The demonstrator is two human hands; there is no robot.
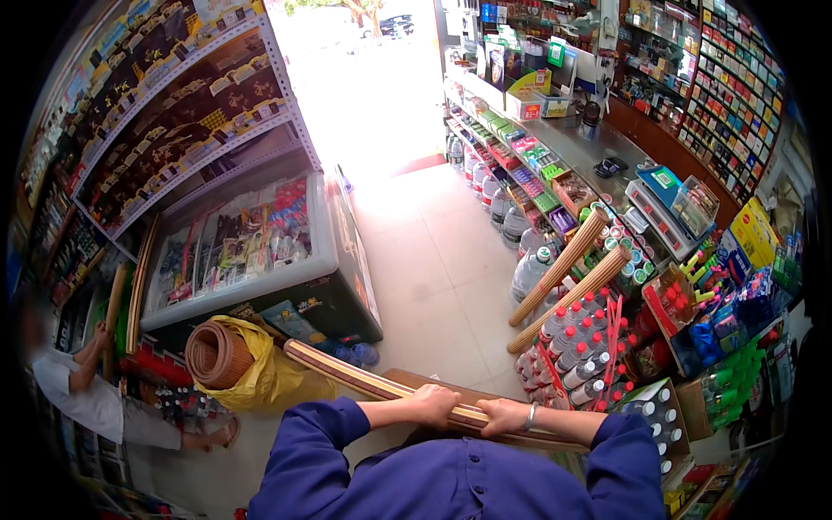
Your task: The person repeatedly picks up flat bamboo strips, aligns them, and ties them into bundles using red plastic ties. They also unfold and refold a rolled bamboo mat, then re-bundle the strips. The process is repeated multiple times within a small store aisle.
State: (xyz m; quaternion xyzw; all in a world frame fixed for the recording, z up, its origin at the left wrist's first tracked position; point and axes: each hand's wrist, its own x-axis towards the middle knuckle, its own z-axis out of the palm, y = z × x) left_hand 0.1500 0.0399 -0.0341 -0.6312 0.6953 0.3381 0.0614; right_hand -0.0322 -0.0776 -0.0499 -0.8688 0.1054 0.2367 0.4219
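My left hand and my right hand grip a long rolled mat with light and dark brown stripes, held crosswise in front of my body. A bracelet is on my right wrist. Beneath the roll, a brown flat surface shows in part. To the left, a brown rolled mat stands in a yellow plastic bag. On the right, two slatted rolls lean against the counter. The far right end of the roll in my hands is hidden by my arm.
A chest freezer stands at left below shelves of boxes. At far left a person in a light shirt holds an upright roll. Packs of bottles and a glass counter line the right. A tiled floor leads to a bright doorway.
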